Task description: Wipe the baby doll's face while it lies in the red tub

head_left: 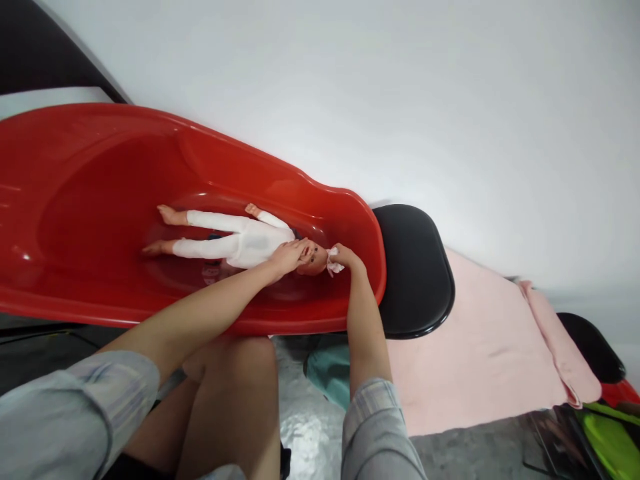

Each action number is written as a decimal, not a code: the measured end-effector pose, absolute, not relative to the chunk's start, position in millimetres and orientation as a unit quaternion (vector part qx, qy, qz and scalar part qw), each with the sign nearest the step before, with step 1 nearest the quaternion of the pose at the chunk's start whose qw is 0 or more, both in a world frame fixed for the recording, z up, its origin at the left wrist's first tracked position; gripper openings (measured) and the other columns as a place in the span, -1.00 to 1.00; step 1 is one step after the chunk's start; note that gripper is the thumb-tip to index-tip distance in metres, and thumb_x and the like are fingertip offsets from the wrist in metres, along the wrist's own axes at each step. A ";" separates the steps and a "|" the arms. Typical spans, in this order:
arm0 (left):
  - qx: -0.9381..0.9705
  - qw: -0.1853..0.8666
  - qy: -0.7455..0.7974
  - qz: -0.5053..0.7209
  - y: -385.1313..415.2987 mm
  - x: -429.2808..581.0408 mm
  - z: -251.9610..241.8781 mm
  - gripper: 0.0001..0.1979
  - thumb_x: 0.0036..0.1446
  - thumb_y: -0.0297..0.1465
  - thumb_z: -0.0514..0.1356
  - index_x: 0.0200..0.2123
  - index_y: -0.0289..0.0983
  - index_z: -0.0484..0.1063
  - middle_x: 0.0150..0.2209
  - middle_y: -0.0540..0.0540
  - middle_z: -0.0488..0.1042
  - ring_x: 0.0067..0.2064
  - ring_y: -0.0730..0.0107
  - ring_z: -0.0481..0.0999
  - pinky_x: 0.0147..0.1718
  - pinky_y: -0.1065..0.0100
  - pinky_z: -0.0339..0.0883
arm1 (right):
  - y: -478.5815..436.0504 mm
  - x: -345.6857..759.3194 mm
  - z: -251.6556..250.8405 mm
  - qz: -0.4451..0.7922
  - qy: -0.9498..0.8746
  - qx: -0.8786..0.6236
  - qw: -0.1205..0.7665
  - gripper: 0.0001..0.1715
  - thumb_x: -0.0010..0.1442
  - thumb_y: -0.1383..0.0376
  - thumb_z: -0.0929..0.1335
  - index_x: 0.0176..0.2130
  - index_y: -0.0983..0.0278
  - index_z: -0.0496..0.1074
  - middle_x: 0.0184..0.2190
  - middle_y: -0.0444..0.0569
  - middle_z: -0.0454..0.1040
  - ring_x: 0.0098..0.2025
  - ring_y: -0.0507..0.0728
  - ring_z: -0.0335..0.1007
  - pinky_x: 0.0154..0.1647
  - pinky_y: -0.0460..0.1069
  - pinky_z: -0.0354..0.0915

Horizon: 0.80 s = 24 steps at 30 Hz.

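Observation:
A baby doll (257, 241) with a white body and bare feet lies on its back inside a red baby bathtub (125, 220). Its head points right, toward the tub's narrow end. My left hand (290, 259) is closed around the doll's neck and chin, covering part of the lower face. At the top of the doll's head, my right hand (347, 256) pinches a small whitish-pink cloth (335, 265), which is crumpled and touches the head. The doll's near arm is hidden behind my left hand and forearm.
A black padded seat (417, 267) stands against the tub's right end. Beyond it lies a pink towel (480, 353) with a rolled edge. Teal fabric (330, 370) hangs below the tub's rim. A bright green item (610, 440) is at the lower right. A white wall (400, 100) runs behind.

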<state>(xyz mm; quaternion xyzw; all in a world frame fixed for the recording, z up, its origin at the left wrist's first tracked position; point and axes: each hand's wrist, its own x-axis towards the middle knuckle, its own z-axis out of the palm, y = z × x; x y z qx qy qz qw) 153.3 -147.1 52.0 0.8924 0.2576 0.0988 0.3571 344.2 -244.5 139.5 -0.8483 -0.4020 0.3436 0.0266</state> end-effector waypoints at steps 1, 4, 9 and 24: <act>0.894 0.355 0.258 0.094 -146.7 153.7 51.4 -0.49 0.36 -0.40 0.21 0.35 -0.23 0.37 0.33 -0.29 0.49 0.31 -0.05 0.52 0.29 0.10 0.35 | -244.8 341.9 145.0 0.334 -0.406 -0.850 0.023 -0.69 0.26 0.41 0.44 0.01 0.40 0.54 -0.14 0.20 0.70 -0.24 0.22 0.66 -0.27 -0.03 0.50; 0.899 0.344 0.257 0.083 -145.9 154.6 48.9 -0.42 0.36 -0.41 0.20 0.42 -0.28 0.30 0.42 -0.32 0.40 0.36 -0.06 0.49 0.33 0.11 0.32 | -246.0 332.2 153.3 0.294 -0.440 -0.849 -0.006 -0.54 0.25 0.39 0.47 0.13 0.36 0.45 0.05 0.18 0.65 -0.04 0.24 0.65 -0.21 -0.07 0.44; 0.902 0.331 0.258 0.097 -145.5 155.0 46.3 -0.46 0.37 -0.38 0.22 0.38 -0.20 0.33 0.38 -0.28 0.45 0.34 -0.03 0.51 0.28 0.14 0.36 | -243.6 323.2 145.7 0.265 -0.496 -0.827 -0.022 -0.47 0.23 0.37 0.52 0.16 0.29 0.43 -0.01 0.08 0.65 -0.03 0.22 0.62 -0.14 -0.07 0.40; 0.907 0.331 0.245 0.089 -135.6 147.2 41.7 -0.39 0.27 -0.30 0.32 0.34 -0.28 0.35 0.18 -0.25 0.57 0.15 -0.03 0.58 0.16 0.20 0.41 | -242.7 345.9 128.0 0.296 -0.474 -0.825 0.085 -0.42 0.19 0.49 0.44 0.20 0.39 0.42 0.07 0.09 0.59 0.08 0.15 0.52 0.12 -0.01 0.47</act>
